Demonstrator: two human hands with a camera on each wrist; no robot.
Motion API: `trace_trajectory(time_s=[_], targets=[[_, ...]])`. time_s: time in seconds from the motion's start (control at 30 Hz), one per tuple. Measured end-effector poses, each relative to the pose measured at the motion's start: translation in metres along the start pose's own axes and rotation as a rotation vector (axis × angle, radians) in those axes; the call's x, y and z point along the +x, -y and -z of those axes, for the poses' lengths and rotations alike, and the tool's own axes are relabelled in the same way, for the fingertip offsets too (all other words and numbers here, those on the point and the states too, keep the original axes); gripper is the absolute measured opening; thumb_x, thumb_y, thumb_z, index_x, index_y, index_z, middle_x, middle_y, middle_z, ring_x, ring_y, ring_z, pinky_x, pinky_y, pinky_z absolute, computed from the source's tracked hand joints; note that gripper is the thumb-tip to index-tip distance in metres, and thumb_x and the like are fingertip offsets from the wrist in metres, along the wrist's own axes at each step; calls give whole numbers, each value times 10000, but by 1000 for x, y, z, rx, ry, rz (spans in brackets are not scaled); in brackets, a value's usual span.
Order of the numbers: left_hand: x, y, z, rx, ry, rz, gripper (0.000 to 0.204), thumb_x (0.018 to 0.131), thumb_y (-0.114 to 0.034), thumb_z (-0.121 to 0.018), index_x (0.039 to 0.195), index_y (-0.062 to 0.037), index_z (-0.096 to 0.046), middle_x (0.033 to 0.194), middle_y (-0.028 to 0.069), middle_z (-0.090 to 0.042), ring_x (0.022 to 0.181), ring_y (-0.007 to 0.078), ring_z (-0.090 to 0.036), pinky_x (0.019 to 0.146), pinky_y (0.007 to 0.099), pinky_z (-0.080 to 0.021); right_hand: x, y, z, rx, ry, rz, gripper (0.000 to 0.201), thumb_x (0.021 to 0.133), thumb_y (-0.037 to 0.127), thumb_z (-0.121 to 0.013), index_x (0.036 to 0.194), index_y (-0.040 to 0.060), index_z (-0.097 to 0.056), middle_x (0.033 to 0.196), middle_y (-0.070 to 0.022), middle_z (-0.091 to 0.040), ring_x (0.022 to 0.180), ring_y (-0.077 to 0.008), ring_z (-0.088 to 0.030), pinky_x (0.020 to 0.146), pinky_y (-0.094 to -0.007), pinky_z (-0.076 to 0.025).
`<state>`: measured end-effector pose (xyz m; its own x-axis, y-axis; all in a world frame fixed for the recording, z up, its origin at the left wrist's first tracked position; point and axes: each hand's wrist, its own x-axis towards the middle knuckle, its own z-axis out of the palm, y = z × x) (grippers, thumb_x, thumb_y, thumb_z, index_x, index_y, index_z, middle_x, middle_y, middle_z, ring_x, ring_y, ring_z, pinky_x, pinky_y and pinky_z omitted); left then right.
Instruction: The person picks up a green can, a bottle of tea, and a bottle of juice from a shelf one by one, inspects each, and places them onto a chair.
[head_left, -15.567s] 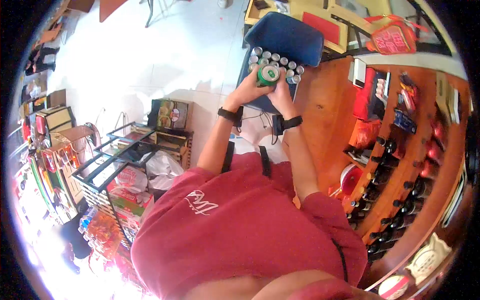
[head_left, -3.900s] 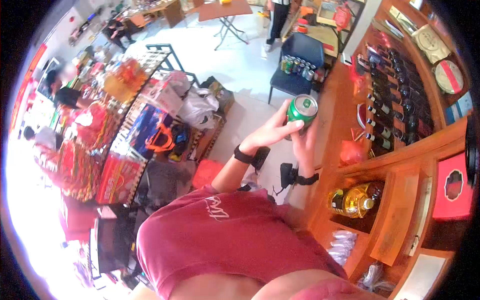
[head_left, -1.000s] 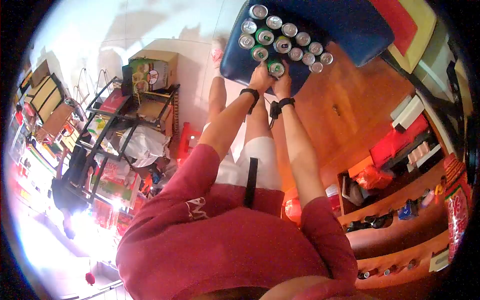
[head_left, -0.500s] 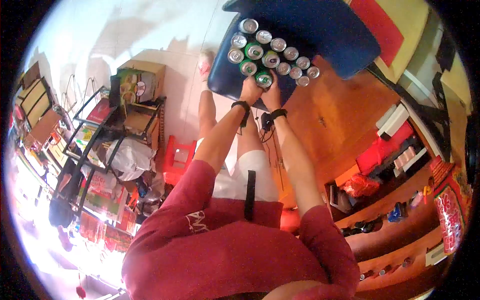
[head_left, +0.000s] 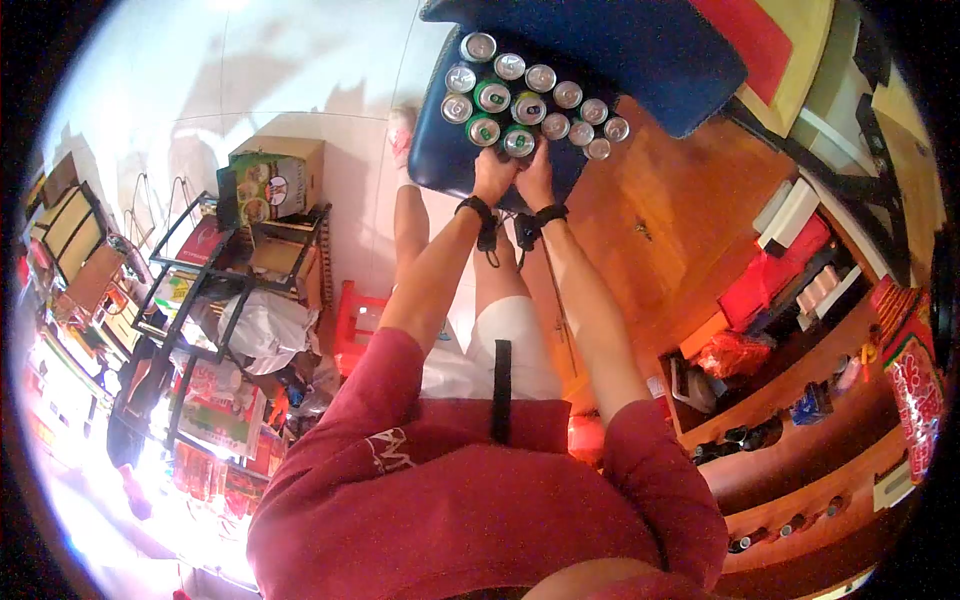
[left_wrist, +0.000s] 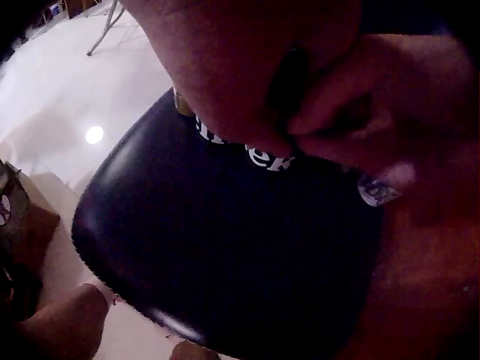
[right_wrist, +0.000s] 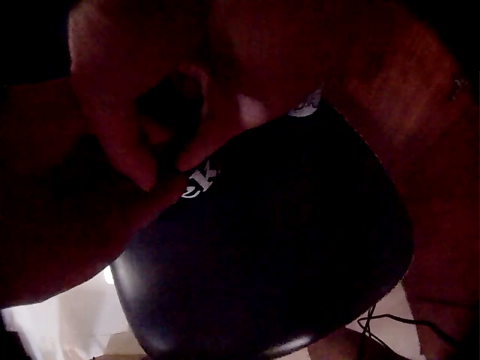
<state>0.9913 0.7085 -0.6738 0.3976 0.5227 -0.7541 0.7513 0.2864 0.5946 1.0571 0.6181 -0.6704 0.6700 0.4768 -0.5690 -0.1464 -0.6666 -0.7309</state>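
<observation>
In the head view, a green can [head_left: 518,141] stands upright on the blue chair seat [head_left: 435,155], at the near edge of a cluster of upright cans [head_left: 529,107]. My left hand [head_left: 494,178] grips its near left side and my right hand [head_left: 536,178] its near right side, the two hands close together. The left wrist view shows my left hand [left_wrist: 255,67] dark, above white lettering on a can [left_wrist: 268,159]. Similar lettering on a can [right_wrist: 199,181] shows below my right hand [right_wrist: 247,67]. The fingers' exact contact is partly hidden.
Behind the cans rises the blue chair back [head_left: 660,60]. A black rack with bags and a cardboard box [head_left: 275,175] stands left, near a red stool [head_left: 355,325]. Wooden shelves with bottles [head_left: 790,525] run along the right. My leg [head_left: 410,230] is beside the chair.
Over the last second the green can has moved away from my body, closer in line with its green neighbour, both hands following it. Earlier, both hands held a green can raised, farther from the chair.
</observation>
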Motion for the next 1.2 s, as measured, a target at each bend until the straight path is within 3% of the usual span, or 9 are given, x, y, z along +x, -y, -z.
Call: trace_trajectory(time_s=[0.33,0.43,0.57,0.7,0.83,0.9,0.97,1.03,1.2], targets=[[-21,-31,34,-55,208,-39,460,801,-343,-706,1083,18,-666,990,236,-716,989,387,-692,833,438,-546,-13,17,8,55,7,6,829,777,1,-734,1481,33,-298,1281,-229,-607,1200,-346,-601,935,-413,-524],[11,41,43,186,383,-76,337,862,-332,-657,958,-10,-664,900,160,-721,892,332,-701,753,441,-542,-23,13,14,182,18,-37,903,726,-46,-763,1488,34,-286,1320,-179,-574,1151,-309,-626,899,-397,-563],[29,81,116,1037,589,-657,242,929,-297,-568,940,-83,-681,928,166,-721,875,395,-684,729,483,-555,-52,23,54,-110,239,-144,719,755,107,-763,1397,19,-453,1209,-183,-658,1113,-319,-646,938,-423,-533],[-27,17,205,961,248,-142,328,907,-321,-544,1021,-65,-714,1049,215,-712,1043,409,-656,869,506,-535,-77,-7,85,-194,348,-178,591,774,244,-747,1283,-4,-578,1223,-199,-665,1116,-323,-647,948,-403,-515],[-41,6,263,1001,300,-218,460,943,-398,-491,1126,-28,-695,1172,277,-662,1110,428,-641,989,506,-490,-123,-2,129,-182,177,-153,501,768,248,-724,1188,-2,-616,1155,-220,-671,1111,-339,-634,945,-399,-497],[-91,-35,274,947,265,-216,435,939,-395,-491,1083,-38,-693,1155,246,-678,1080,418,-652,946,517,-506,-95,-127,116,-166,138,21,461,803,158,-748,1210,15,-586,984,-121,-703,925,-254,-670,823,-383,-537],[-104,-24,281,1152,480,-447,387,929,-386,-514,1049,-58,-679,1115,217,-699,1044,400,-663,883,528,-521,-169,5,166,-377,93,-38,370,813,149,-731,1143,26,-619,951,-88,-711,922,-263,-674,810,-389,-540],[-125,-18,276,1270,646,-643,390,933,-386,-521,1036,-47,-684,1082,211,-701,1021,395,-665,860,520,-525,-188,-59,157,189,-176,-160,273,816,171,-717,1035,22,-647,927,-114,-707,918,-266,-669,803,-406,-538],[-143,-4,268,1494,891,-890,403,941,-386,-538,1004,-22,-698,999,197,-706,963,380,-669,801,500,-534,-312,45,149,-219,-277,-277,191,808,167,-644,858,-15,-616,814,-164,-631,814,-273,-633,708,-421,-502]])
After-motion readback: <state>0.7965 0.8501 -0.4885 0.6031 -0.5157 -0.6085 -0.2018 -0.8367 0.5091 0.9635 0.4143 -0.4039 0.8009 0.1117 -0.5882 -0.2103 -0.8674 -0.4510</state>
